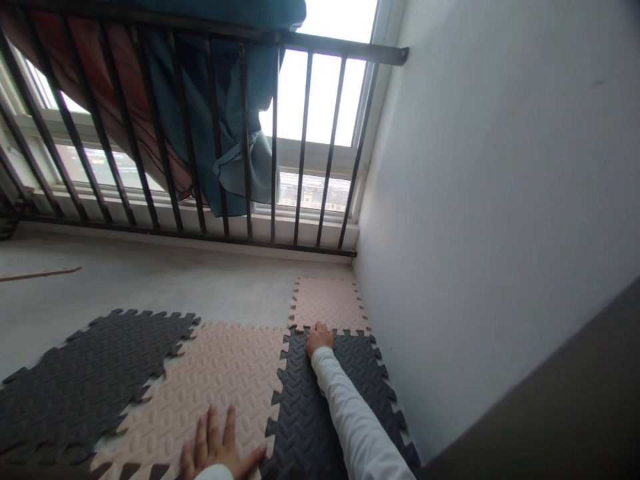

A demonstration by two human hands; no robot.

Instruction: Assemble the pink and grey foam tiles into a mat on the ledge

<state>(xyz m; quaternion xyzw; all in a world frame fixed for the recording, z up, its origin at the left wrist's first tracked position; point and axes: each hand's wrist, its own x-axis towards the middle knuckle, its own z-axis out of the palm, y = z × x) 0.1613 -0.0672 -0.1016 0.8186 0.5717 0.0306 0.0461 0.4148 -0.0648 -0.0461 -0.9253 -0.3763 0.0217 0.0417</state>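
while the left hand [217,445] lies palm down on a pale pink, textured foam tile [235,373], its grip spread wide, the right hand [320,338], in a white sleeve [345,407], rests with bent fingers where a dark grey, chevron-patterned foam tile [300,413] meets a light pink foam tile [327,301] beyond it; whether that grip pinches an edge, i cannot tell. the dark grey tile lies between the textured pink one and a white wall [475,233]. farther left, a charcoal foam tile with toothed edges [100,373] lies on the pale grey floor [200,280], gaps showing along its seam.
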